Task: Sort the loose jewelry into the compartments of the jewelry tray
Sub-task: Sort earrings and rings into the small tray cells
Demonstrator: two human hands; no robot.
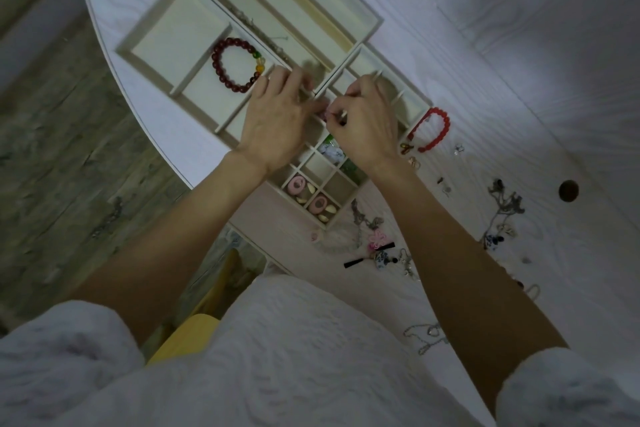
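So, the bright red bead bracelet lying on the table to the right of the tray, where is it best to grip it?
Probably pinch the red bracelet from above at its outer bead arc, on the side away from the tray. It lies flat as an open loop beside the tray's edge, and the beads there are clear of the small pieces nearby.

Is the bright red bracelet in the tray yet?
No, it is out. The bright red bracelet lies on the table, just beside the tray.

A home is suggested: a white wood-grain table (485,28) on wood-plank flooring (52,149), and a yellow chair (187,333) drawn beneath the forearms.
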